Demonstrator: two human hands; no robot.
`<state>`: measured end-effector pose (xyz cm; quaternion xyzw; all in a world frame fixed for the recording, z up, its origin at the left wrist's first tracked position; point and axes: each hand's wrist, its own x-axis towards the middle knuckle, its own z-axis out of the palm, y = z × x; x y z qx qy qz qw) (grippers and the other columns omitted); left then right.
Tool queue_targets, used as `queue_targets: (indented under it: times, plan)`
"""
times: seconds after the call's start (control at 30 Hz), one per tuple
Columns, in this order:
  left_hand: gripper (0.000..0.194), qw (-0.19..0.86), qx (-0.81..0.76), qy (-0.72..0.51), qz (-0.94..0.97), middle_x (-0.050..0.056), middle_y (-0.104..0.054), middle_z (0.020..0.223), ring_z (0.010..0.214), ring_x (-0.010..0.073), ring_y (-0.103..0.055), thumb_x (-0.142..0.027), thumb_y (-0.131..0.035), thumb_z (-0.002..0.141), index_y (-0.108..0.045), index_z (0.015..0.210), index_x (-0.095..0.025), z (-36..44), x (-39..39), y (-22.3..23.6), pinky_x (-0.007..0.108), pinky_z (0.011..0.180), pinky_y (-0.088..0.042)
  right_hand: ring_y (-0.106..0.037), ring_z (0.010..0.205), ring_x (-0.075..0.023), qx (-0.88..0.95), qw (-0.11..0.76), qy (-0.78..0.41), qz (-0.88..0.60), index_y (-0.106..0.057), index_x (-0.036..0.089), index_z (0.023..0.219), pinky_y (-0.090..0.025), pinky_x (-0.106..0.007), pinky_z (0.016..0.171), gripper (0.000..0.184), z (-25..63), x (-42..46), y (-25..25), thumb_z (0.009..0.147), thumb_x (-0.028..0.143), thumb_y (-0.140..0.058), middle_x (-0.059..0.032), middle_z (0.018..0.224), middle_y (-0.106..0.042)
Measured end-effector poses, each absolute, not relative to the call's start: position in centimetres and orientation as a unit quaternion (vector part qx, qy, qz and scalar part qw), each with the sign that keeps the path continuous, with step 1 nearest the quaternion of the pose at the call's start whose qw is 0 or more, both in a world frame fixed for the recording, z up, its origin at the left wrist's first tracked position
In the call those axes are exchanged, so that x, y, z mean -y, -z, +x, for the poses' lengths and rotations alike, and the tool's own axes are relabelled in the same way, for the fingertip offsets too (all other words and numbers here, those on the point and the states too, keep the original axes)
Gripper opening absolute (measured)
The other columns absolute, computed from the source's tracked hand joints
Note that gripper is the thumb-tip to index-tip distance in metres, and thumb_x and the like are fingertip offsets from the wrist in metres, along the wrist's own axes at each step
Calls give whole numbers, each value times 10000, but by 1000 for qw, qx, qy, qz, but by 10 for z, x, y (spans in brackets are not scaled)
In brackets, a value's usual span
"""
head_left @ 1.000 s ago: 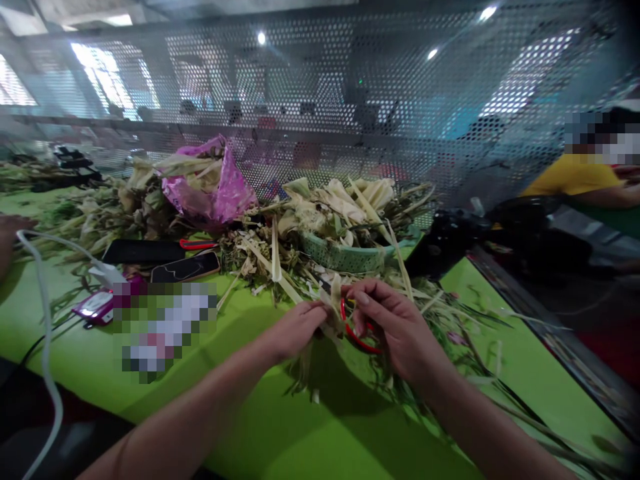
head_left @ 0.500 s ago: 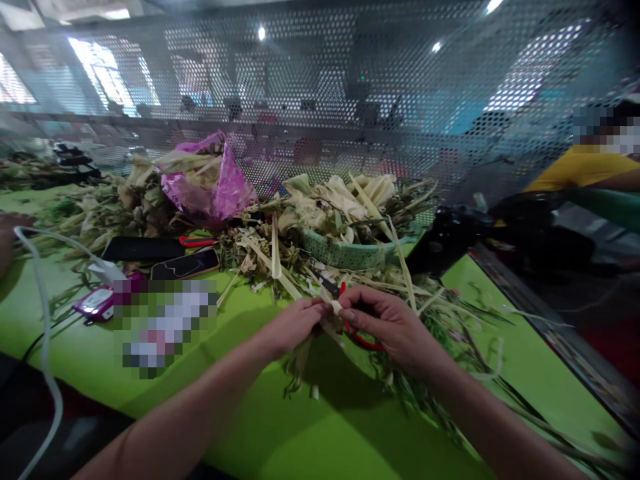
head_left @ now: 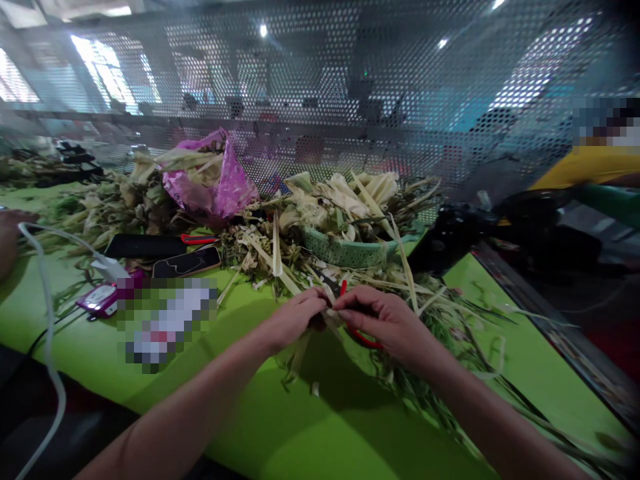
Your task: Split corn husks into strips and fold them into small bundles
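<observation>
My left hand [head_left: 299,319] is closed, thumb and fingers pinching a pale strip of dried husk [head_left: 330,297]. Facing it, my right hand [head_left: 387,320] pinches the same small husk piece between thumb and fingertips. Its lower ends hang beneath the left fingers; much of the piece is hidden by the hands. Red-handled scissors [head_left: 364,340] show behind and below my right hand, dark blades pointing up and left. I cannot tell whether that hand touches them. Just beyond the hands stands a green plastic basket [head_left: 345,253] heaped with dried husks [head_left: 350,200].
A pink bag [head_left: 215,183] of husks sits at the back among loose plant heaps. Left on the green table [head_left: 280,427] lie two phones [head_left: 186,263], a red cutter [head_left: 199,239], a purple device [head_left: 103,300] and a white cable [head_left: 47,333]. Another person's hand [head_left: 9,240] shows far left.
The right fingers, earlier raised and spread beside the scissor handles, have closed in on the husk at the left fingertips. The husk has shifted slightly; the scissors stay beside the right hand.
</observation>
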<state>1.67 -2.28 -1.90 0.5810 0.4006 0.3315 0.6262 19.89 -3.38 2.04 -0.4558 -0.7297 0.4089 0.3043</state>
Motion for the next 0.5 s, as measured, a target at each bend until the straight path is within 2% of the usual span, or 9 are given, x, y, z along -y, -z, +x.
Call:
queue_targets:
  times: [0.07,0.17,0.33,0.5]
  plan:
    - [86,606,-404,-334,598,-17,-455,736,683,114,-414,-245,-451,787,-493,821,-178,16,24,12,250,626,-320,-554,699,-162,719,307,-419,-462,-668,199,830,-422,-266,604,174,199,34,-20,813,360,-604,-24,772,-610]
    - [122,583,-400,-335,623,-4,-479,801,750,128,-419,-231,-492,758,-514,865,-177,14,25,4,256,667,-330,-557,732,-161,709,323,-430,-456,-648,196,862,-432,-273,658,173,200,33,-20,822,357,-600,-23,801,-626]
    - [111,550,-376,-333,667,-4,-462,824,804,143,-409,-279,-503,794,-485,838,-179,13,25,1,269,720,-340,-551,764,-153,708,336,-437,-441,-619,183,888,-431,-272,709,177,205,30,-18,836,350,-595,-20,819,-632]
    - [114,518,-371,-330,696,2,-476,860,840,151,-424,-280,-475,834,-495,892,-183,12,25,1,281,766,-353,-555,757,-154,720,339,-408,-446,-617,182,876,-428,-274,705,161,206,28,-16,835,336,-597,-18,805,-633]
